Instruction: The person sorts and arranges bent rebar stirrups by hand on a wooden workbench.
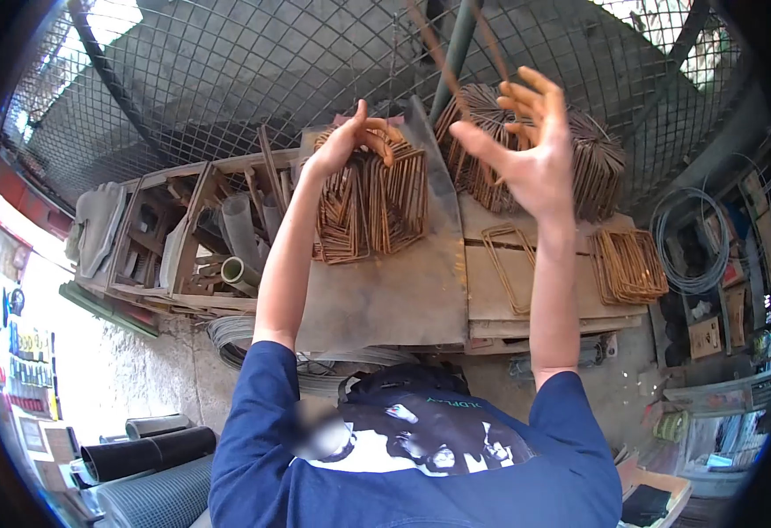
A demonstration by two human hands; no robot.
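Wire mesh backs a cluttered workbench. I see my left hand curled shut on a bundle of rusty rebar stirrups, steadying them upright. My right hand is spread open, its fingers touching slanted rods; more stirrups lie beyond.

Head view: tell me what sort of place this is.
Probably a metalwork or rebar-bending workshop. Stacks of rusty bent stirrups lie on a worn workbench, a coil of wire hangs at the right, and wire mesh encloses the space.
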